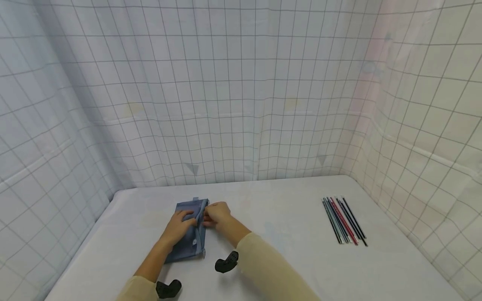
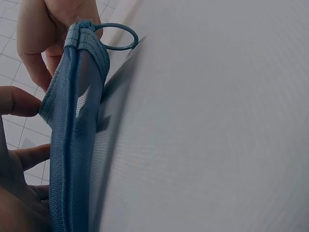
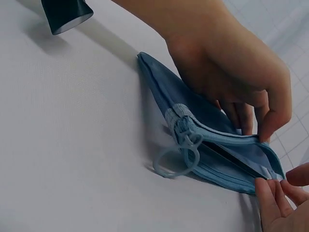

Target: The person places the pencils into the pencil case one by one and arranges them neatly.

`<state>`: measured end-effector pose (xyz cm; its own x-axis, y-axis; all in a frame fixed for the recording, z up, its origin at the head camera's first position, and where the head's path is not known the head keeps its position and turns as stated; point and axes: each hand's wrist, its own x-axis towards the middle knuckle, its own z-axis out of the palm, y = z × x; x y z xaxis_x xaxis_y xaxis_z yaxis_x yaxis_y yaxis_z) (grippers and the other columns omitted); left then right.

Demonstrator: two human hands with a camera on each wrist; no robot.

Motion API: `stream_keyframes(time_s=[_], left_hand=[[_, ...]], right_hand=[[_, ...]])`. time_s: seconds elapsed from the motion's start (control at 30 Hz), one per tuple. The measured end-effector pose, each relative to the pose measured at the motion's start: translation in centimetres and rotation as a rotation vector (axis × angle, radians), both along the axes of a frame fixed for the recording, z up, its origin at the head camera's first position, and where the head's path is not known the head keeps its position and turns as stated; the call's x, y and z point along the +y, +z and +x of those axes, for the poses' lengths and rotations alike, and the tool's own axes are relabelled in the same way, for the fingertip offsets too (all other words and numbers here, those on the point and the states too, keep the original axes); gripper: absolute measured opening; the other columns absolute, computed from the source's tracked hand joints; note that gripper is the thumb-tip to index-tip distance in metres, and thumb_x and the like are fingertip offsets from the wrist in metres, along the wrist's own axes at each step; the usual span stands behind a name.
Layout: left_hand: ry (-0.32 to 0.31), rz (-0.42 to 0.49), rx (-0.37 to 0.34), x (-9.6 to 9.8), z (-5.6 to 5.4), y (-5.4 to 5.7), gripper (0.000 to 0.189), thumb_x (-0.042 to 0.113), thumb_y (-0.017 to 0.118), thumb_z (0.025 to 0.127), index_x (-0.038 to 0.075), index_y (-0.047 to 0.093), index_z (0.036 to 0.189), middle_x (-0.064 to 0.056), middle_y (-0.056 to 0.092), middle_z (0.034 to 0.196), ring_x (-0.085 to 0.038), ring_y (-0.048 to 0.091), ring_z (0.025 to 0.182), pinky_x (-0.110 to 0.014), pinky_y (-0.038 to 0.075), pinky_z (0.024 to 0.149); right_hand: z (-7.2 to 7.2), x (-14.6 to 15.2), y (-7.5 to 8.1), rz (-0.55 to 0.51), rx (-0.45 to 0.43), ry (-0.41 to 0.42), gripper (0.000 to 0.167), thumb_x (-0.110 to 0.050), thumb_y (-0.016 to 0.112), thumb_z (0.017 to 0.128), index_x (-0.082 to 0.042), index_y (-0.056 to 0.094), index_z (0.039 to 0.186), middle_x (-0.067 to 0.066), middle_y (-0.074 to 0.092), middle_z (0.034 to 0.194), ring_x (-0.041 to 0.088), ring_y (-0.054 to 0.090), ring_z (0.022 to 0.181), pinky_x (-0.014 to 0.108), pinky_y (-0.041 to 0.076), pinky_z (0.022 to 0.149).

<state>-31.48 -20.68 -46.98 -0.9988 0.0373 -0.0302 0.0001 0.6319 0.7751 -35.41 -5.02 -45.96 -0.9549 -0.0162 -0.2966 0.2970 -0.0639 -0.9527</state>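
Note:
A blue mesh zip pouch [image 1: 187, 239] lies at the left of the table, its zip edge facing right. Thumb and fingers of my left hand [image 1: 180, 228] hold the upper lip of its mouth, the other fingers lying over the mesh. At the far part of the same edge, my right hand [image 1: 217, 214] pinches the rim, fingertips bunched together in the right wrist view. Between the two lips the mouth [image 3: 231, 157] gapes. A ring pull [image 3: 177, 162] hangs at the near end of the zip. The pouch's inside is mostly hidden.
Several pencils [image 1: 344, 221], dark, grey-blue and red, lie side by side on the right of the white table [image 1: 278, 251]. White gridded curtains [image 1: 241, 104] enclose the back and sides. A black wrist device [image 1: 168, 289] sits at each sleeve.

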Motion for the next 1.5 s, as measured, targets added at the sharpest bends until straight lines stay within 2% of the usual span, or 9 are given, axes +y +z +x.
stream_keyframes(time_s=[0.17, 0.37, 0.63, 0.87, 1.2, 1.5], left_hand=[[0.004, 0.0, -0.008, 0.1, 0.1, 0.2, 0.062, 0.026, 0.058, 0.094, -0.003, 0.049, 0.149, -0.031, 0.026, 0.159, -0.055, 0.022, 0.146, -0.069, 0.022, 0.114], [0.002, 0.004, 0.003, -0.1, 0.0, 0.1, 0.062, 0.026, 0.06, 0.093, -0.003, 0.05, 0.147, -0.03, 0.029, 0.158, -0.054, 0.025, 0.145, -0.067, 0.024, 0.114], [0.003, 0.003, 0.002, -0.1, 0.0, 0.3, 0.063, 0.026, 0.06, 0.093, -0.004, 0.05, 0.147, -0.031, 0.028, 0.159, -0.054, 0.023, 0.146, -0.067, 0.022, 0.114], [-0.012, 0.031, -0.004, -0.3, 0.1, 0.5, 0.064, 0.025, 0.059, 0.093, -0.004, 0.048, 0.148, -0.032, 0.024, 0.16, -0.055, 0.018, 0.147, -0.07, 0.019, 0.114], [-0.022, 0.037, -0.004, -0.4, 0.0, 0.5, 0.065, 0.025, 0.059, 0.092, -0.005, 0.047, 0.148, -0.033, 0.022, 0.161, -0.056, 0.016, 0.147, -0.07, 0.019, 0.114], [-0.023, 0.042, -0.011, -0.2, 0.1, 0.3, 0.065, 0.026, 0.059, 0.093, -0.005, 0.047, 0.149, -0.033, 0.02, 0.162, -0.057, 0.016, 0.147, -0.071, 0.019, 0.114]], right_hand=[[-0.1, 1.8, 0.6, -0.047, 0.014, 0.089, 0.022, 0.0, 0.065, 0.094, 0.003, 0.069, 0.115, 0.01, 0.068, 0.093, 0.02, 0.067, 0.081, 0.035, 0.061, 0.072], [-0.3, 3.6, 2.0, -0.041, 0.036, 0.198, 0.027, -0.001, 0.066, 0.096, 0.007, 0.068, 0.122, 0.011, 0.07, 0.101, 0.026, 0.07, 0.095, 0.04, 0.061, 0.077], [0.1, 5.6, 3.8, -0.028, 0.045, 0.275, 0.033, -0.003, 0.066, 0.096, 0.009, 0.065, 0.127, 0.012, 0.07, 0.101, 0.023, 0.068, 0.09, 0.042, 0.06, 0.079], [0.2, 7.7, 5.1, -0.003, 0.06, 0.296, 0.028, -0.007, 0.068, 0.096, 0.004, 0.069, 0.122, 0.014, 0.07, 0.106, 0.031, 0.07, 0.102, 0.043, 0.06, 0.081], [0.1, 11.1, 5.6, 0.041, 0.05, 0.293, 0.035, -0.01, 0.067, 0.097, 0.006, 0.065, 0.129, 0.018, 0.068, 0.118, 0.04, 0.063, 0.12, 0.043, 0.059, 0.083], [0.3, 14.2, 5.6, 0.065, 0.038, 0.252, 0.039, -0.01, 0.066, 0.099, 0.006, 0.061, 0.133, 0.021, 0.065, 0.126, 0.041, 0.062, 0.121, 0.044, 0.059, 0.085]])
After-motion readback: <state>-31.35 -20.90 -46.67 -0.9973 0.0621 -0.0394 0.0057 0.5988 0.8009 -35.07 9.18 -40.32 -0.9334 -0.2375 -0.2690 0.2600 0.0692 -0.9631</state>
